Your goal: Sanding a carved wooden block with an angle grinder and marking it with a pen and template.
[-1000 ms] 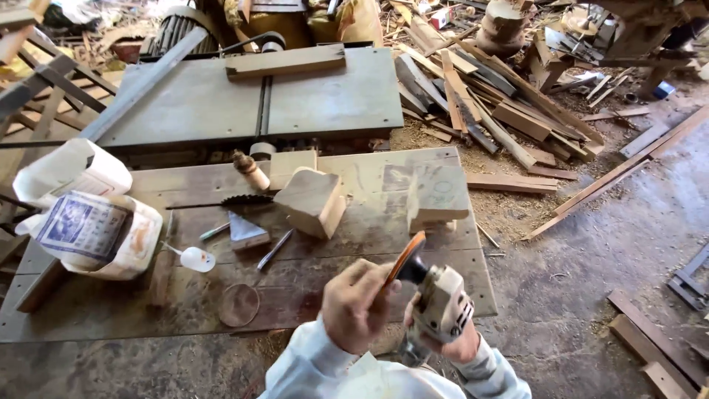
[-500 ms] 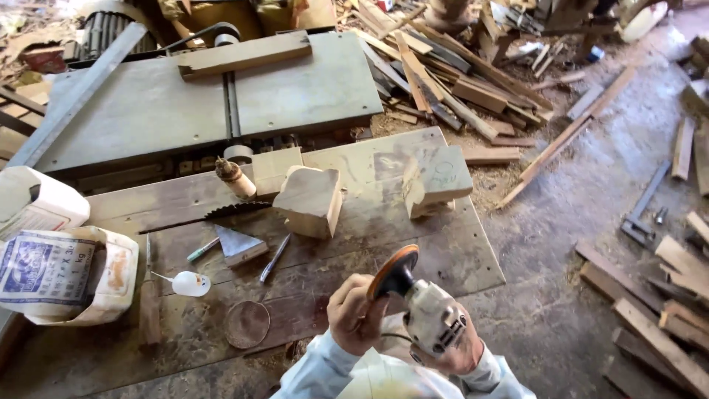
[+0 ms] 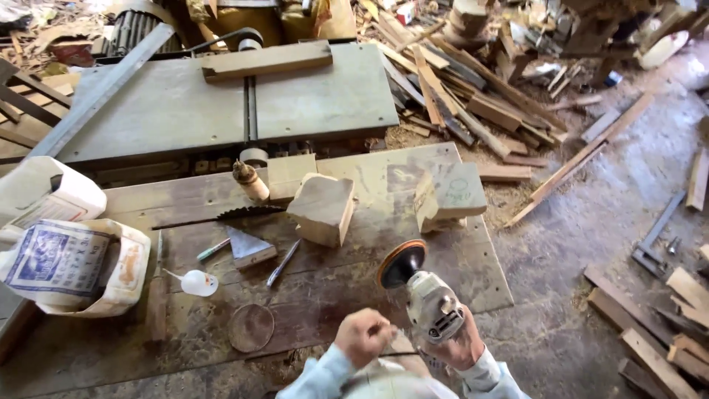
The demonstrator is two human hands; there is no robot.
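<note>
My right hand (image 3: 459, 347) grips a small grey angle grinder (image 3: 432, 304) from below, its round orange-rimmed sanding disc (image 3: 401, 264) pointing up and away over the wooden bench (image 3: 317, 295). My left hand (image 3: 362, 336) is closed just left of the grinder body, near its rear end; whether it holds anything is hidden. Ahead of the disc lie a carved wooden block (image 3: 323, 208) and a second pale block (image 3: 447, 196).
On the bench lie a loose brown disc (image 3: 250, 327), a white glue bottle (image 3: 198, 282), a metal triangle (image 3: 247, 247), a pen (image 3: 283, 262) and a saw blade (image 3: 247, 213). White sacks (image 3: 70, 262) sit at left. A planer table (image 3: 221, 103) stands behind. Scrap timber (image 3: 480, 96) covers the floor at right.
My left hand has let go of the sanding disc and dropped back beside the grinder's rear. The grinder now tilts with its disc further forward. The view has shifted slightly.
</note>
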